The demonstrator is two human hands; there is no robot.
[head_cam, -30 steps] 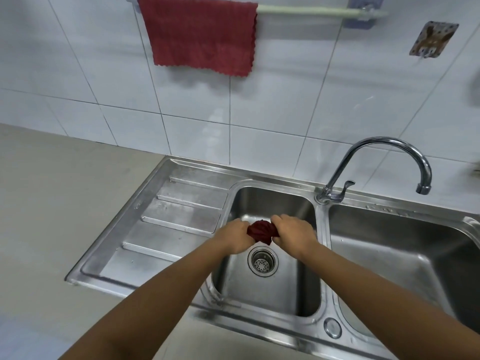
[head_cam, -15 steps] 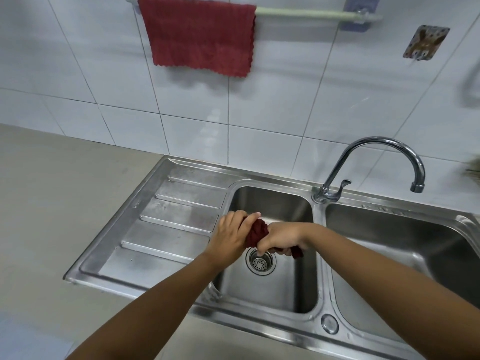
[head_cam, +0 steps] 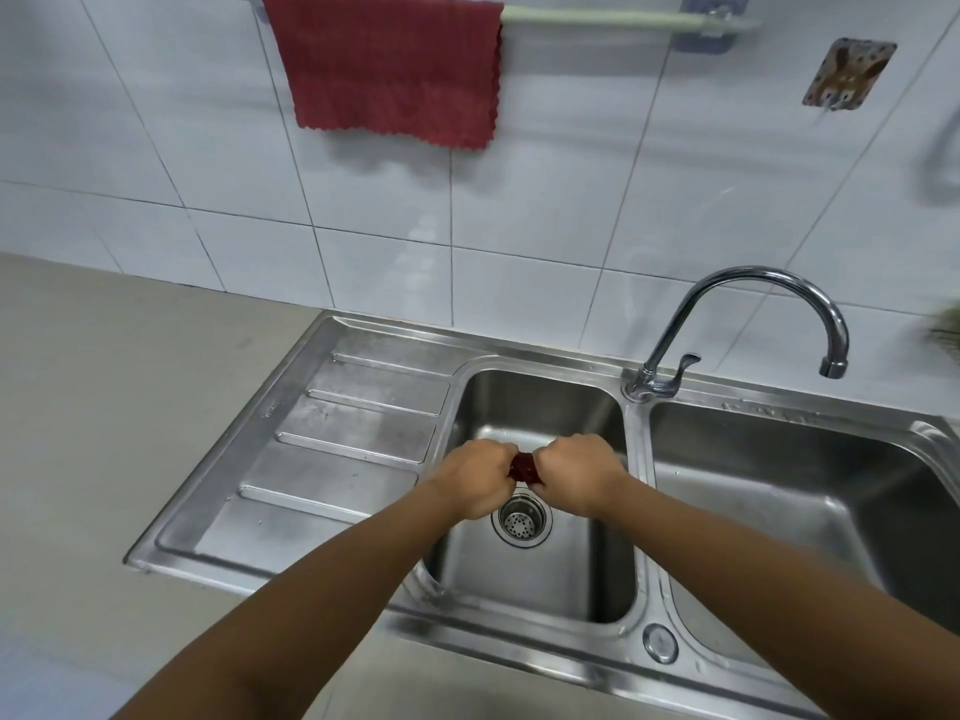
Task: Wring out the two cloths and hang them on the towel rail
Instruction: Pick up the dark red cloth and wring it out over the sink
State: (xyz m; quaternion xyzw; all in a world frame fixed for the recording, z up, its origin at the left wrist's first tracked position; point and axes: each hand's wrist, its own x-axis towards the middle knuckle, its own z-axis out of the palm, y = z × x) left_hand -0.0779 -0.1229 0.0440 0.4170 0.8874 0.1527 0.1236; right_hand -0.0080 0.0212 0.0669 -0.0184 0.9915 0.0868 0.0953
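White tiled wall point(head_cam: 545, 200) fills the back of my view, with a grey tabletop point(head_cam: 104, 407) running off to the left and a steel double sink point(head_cam: 363, 449) set into it. Tap point(head_cam: 748, 324) sits between the two bowls, spout over the right one, no water running as far as I can see.

Progress check, biggest stuff first. Up on the rail point(head_cam: 597, 15) there's one red cloth point(head_cam: 395, 70) draped over the bar, hanging flat on the left part of it. So I'd call that half of the job done. Plenty of bare rail to the right of it for number two.

Second cloth point(head_cam: 523, 466) is down over the left bowl, right above the drain point(head_cam: 521, 522). It's bunched into a tight dark red wad and I only get a sliver of it between the fists. Left hand point(head_cam: 475, 483) and right hand point(head_cam: 574, 478) each have their grip curled tight round one end of it, knuckles up, fists almost touching. Looks like mid-twist to me, though I can't make out any drips at this size.

What's left, as I read it: finish squeezing this one, shake it open, then lift it up and drape it over the free stretch of rail next to the first. It'll come out of that twist crumpled, so it probably needs spreading before it hangs neatly.
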